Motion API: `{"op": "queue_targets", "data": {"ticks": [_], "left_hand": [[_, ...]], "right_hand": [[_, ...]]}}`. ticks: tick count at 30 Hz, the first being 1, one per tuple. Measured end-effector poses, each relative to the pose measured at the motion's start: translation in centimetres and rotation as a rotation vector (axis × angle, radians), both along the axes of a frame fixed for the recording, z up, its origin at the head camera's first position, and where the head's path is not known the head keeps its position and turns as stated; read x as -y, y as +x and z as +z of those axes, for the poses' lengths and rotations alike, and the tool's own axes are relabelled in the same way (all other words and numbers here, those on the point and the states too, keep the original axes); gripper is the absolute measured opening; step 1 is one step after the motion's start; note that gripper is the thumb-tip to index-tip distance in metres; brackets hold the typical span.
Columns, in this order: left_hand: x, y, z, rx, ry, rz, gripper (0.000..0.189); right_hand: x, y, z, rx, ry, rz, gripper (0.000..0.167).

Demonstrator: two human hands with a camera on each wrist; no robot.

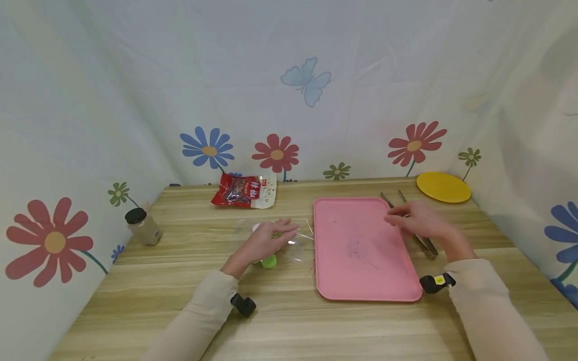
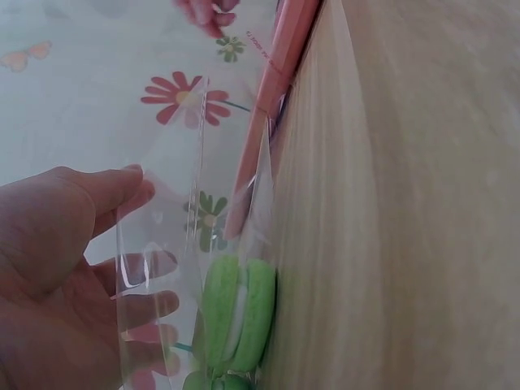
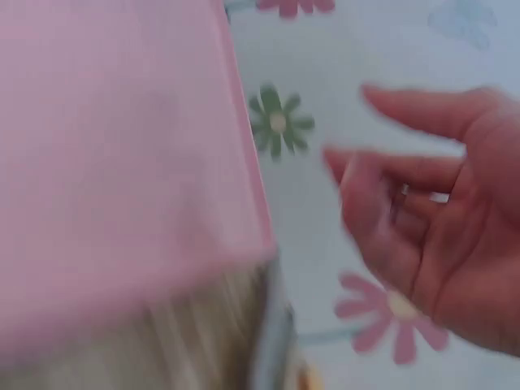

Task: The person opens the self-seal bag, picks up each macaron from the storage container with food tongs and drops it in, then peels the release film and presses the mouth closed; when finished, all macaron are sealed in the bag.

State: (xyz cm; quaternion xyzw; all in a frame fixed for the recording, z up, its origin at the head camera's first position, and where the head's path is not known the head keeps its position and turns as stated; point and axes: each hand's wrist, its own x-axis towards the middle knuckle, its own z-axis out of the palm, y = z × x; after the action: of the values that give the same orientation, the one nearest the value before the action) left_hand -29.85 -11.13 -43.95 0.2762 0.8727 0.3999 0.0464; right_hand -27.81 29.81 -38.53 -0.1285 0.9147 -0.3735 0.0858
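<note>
My left hand (image 1: 266,241) is over a clear plastic box (image 1: 299,254) on the table, its fingers loosely extended and seen through the plastic in the left wrist view. Green macarons (image 2: 240,313) with a pale filling are inside the box, partly hidden by that hand in the head view. My right hand (image 1: 424,220) hovers near the right edge of a pink tray (image 1: 352,245), holding nothing, its fingers slightly bent. Metal tongs (image 1: 426,246) lie just right of the tray, partly under this hand.
A yellow plate (image 1: 444,187) is at the back right. A red and white snack bag (image 1: 246,191) lies at the back left of centre. A dark-lidded jar (image 1: 144,228) stands at the left edge. A flowered curtain surrounds the table's back and sides.
</note>
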Motion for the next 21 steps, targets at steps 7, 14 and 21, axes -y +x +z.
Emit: {"op": "queue_targets", "data": {"ticks": [7, 14, 21], "left_hand": [[-0.1, 0.0, -0.1, -0.011, -0.015, 0.003, 0.04], [0.0, 0.1, -0.2, 0.003, -0.027, 0.018, 0.04], [0.0, 0.0, -0.1, -0.032, -0.041, 0.021, 0.039]], "right_hand": [[8.0, 1.5, -1.3, 0.179, -0.387, 0.232, 0.032], [15.0, 4.3, -2.8, 0.255, -0.401, 0.412, 0.033], [18.0, 5.2, -4.0, 0.258, -0.485, 0.222, 0.044]]}}
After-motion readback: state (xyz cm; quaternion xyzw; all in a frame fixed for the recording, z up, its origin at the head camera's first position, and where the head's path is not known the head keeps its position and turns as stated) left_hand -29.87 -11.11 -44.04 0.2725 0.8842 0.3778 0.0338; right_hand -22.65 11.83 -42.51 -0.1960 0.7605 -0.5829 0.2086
